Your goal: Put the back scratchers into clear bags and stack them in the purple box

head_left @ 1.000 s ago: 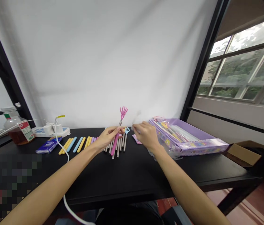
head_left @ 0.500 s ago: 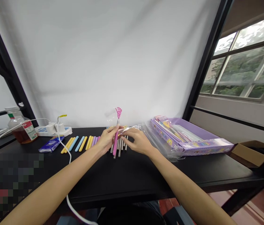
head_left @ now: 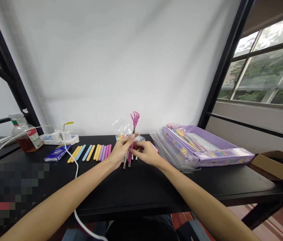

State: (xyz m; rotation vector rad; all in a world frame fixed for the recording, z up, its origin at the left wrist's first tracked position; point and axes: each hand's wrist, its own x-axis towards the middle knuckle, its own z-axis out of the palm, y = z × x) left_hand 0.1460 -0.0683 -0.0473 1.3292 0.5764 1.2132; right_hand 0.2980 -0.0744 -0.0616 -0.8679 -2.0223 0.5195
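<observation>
A pink back scratcher (head_left: 135, 119) stands upright between my hands, its hand-shaped head above a metal shaft. My left hand (head_left: 120, 150) is closed around it at the upper end of the pink handle. With fingertips pinched, my right hand (head_left: 146, 152) touches the handle from the right; part of its grip is hidden. Behind them, a clear plastic wrapper (head_left: 122, 125) shows above several other scratchers with blue and yellow heads (head_left: 119, 137). Their metal shafts (head_left: 124, 164) stick out below my hands.
To the left lie several coloured handles (head_left: 90, 153), a blue packet (head_left: 57, 153), a power strip (head_left: 74, 139), a white cable (head_left: 76, 170) and a bottle (head_left: 26, 137). Flat clear bags (head_left: 174, 157) lie beside a purple box (head_left: 221, 159). A cardboard box (head_left: 272, 165) is farther right.
The back scratcher and both hands have shifted slightly right. My right fingers have come from the shiny plastic to the handle. The pink handles at left have come into view.
</observation>
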